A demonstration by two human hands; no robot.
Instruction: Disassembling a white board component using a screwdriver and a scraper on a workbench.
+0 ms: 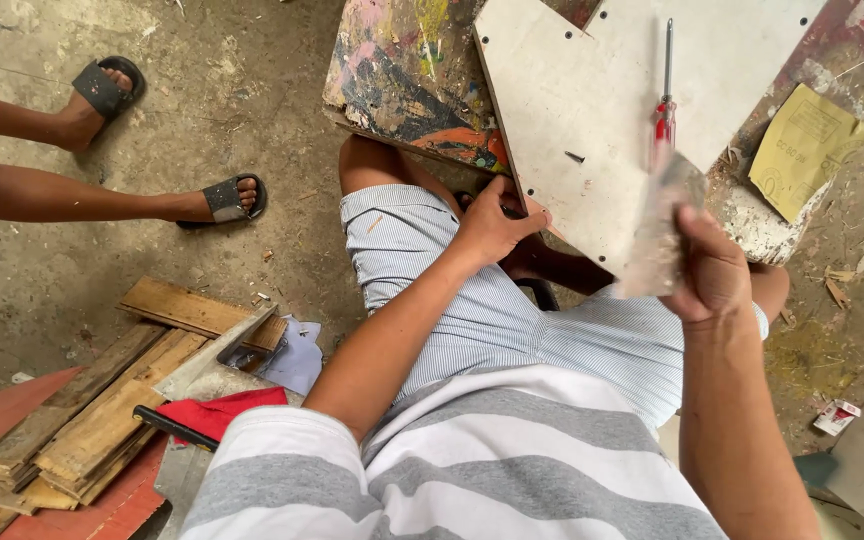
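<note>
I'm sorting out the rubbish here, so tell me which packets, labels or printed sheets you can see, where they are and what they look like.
Sandpaper sheet: on the paint-stained bench, upper right; yellow, roughly square, curled, dark print on its back.
Small packet: on the ground at the right, past the right hand; crumpled, white with red.
No signs or screens show.

Pale grey board (592, 130): flat, angular cut, small holes along edges, lying on paint-splashed worktop (402, 70), near corner overhanging knees. Worn grey sandpaper piece (657, 230): motion-blurred, held upright at board's near edge, just below red-handled screwdriver (664, 100) lying lengthwise on board.
</note>
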